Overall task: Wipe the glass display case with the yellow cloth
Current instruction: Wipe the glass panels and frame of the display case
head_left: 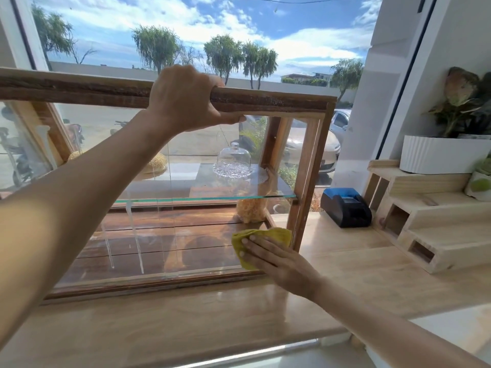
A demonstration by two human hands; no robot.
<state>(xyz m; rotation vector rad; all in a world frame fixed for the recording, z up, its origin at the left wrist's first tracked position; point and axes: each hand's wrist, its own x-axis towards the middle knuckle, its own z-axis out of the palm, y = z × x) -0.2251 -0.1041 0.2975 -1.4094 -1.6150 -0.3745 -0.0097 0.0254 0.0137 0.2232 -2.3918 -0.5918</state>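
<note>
Dripping streaks (137, 251) on wood-framed glass display case (265, 100); yellow cloth (279, 235) crumpled.

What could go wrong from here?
1. The right hand presses the yellow cloth at the pane's lower right corner. Though the left hand grips the top rail, a hard push might shake the case and rattle the glass dome on its glass shelf.
2. Liquid streaks run down the pane's left; they may dry as marks if missed.

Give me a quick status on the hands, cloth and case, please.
Left hand grips top rail of display case. Right hand presses yellow cloth flat on front glass, lower right. Nothing in the way.
</note>
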